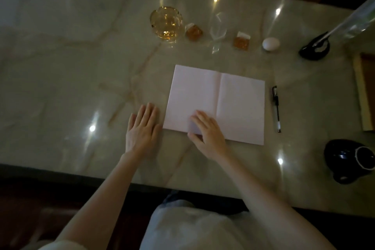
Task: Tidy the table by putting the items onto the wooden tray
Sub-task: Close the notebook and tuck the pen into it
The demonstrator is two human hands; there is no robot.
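A pale creased sheet of paper [229,97] lies flat in the middle of the marble table. My right hand [207,134] rests on its near left corner, fingers spread, thumb at the paper's front edge. My left hand [142,128] lies flat and open on the bare table just left of the paper. A black pen [276,108] lies right of the paper. Behind the paper stand an amber glass ashtray [166,23], two small amber packets [193,31] [241,41], a clear glass [218,26] and a white egg [271,43]. The wooden tray [363,91] shows at the right edge.
A black clip-like object [314,47] with a clear plastic bag [353,20] sits at the back right. A dark glossy teapot [349,160] stands near the front right. The table's front edge [81,170] runs just before my forearms.
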